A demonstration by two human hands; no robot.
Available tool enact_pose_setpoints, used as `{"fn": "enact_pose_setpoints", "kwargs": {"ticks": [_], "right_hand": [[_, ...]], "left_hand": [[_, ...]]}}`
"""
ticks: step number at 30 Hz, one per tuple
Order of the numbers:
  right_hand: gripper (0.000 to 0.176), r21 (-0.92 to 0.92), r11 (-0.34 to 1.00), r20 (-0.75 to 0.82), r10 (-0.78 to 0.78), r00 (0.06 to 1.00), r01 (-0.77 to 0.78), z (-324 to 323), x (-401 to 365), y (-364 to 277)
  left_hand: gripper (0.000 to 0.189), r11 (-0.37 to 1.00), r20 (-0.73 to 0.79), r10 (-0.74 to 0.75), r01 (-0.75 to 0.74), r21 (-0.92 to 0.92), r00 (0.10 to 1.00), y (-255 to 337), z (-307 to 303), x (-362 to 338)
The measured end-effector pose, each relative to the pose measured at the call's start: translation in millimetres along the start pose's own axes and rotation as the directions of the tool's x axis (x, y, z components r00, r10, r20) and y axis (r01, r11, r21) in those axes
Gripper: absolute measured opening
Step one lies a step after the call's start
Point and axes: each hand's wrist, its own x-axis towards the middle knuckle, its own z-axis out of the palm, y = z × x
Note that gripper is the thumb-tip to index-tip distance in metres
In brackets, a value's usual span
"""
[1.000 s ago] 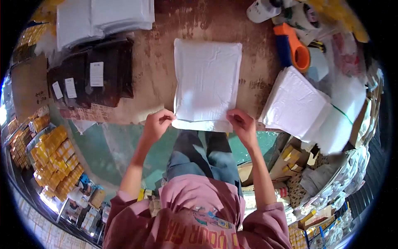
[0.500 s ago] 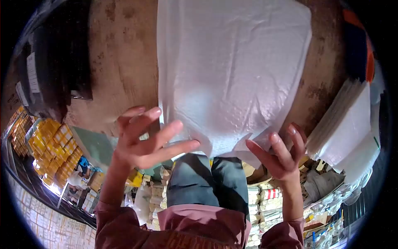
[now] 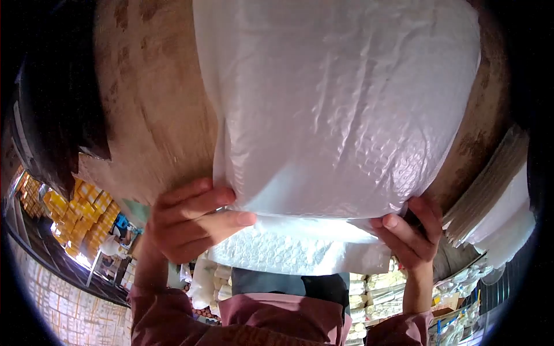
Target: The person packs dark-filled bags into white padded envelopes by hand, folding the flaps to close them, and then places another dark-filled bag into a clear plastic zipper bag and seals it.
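the white bubble mailer [image 3: 340, 109] is cut off at the top edge; much of the bench [image 3: 161, 109] is hidden under it; dark packets [image 3: 57, 115] left of it are blurred.

One bubble mailer [image 3: 340, 115] — one mailer stack [image 3: 497, 193]

A worn brown table [image 3: 156, 115], stained and scuffed, is seen from close above. A white bubble mailer [image 3: 340, 104] is laid flat across its middle, with the near flap carried past the table's front edge. Dark packets [image 3: 57, 109] are laid along the left side, and a stack of white envelopes [image 3: 496, 196] is set at the right.
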Motion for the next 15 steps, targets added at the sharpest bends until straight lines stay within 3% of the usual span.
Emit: {"fn": "enact_pose_setpoints", "kwargs": {"ticks": [4, 5, 7, 10, 12, 13, 15], "right_hand": [[0.032, 0.118, 0.983, -0.085, 0.15, 0.985, -0.14, -4, 5, -16], [0.031, 0.238, 0.966, -0.098, 0.122, 0.988, -0.095, -6, 5, -11], [0.028, 0.483, 0.864, -0.033, 0.179, 0.983, -0.14, -12, 11, -5], [0.026, 0.675, 0.685, 0.034, 0.342, 0.939, -0.274, -15, 18, -4], [0.025, 0.69, 0.649, -0.014, 0.454, 0.891, -0.32, -10, 19, -8], [0.022, 0.715, 0.593, -0.012, 0.541, 0.841, -0.371, -7, 21, -13], [0.021, 0.74, 0.431, 0.091, 0.696, 0.713, -0.516, -3, 16, -28]], "left_hand": [[0.012, 0.995, -0.05, -0.034, 0.029, -0.099, 0.998, 4, -7, 9], [0.012, 0.99, -0.07, -0.036, 0.026, -0.138, 0.997, 3, -9, 11], [0.013, 0.993, -0.072, 0.0, -0.009, -0.117, 0.997, 4, -17, 17], [0.009, 0.981, -0.127, 0.004, -0.028, -0.193, 0.992, 0, -16, 23], [0.007, 0.974, -0.213, -0.032, -0.017, -0.226, 0.976, 1, -8, 20], [0.005, 0.971, -0.331, -0.044, -0.037, -0.236, 0.943, 2, -2, 16], [0.005, 0.937, -0.34, -0.159, 0.033, -0.347, 0.927, 11, -3, 17]]}}
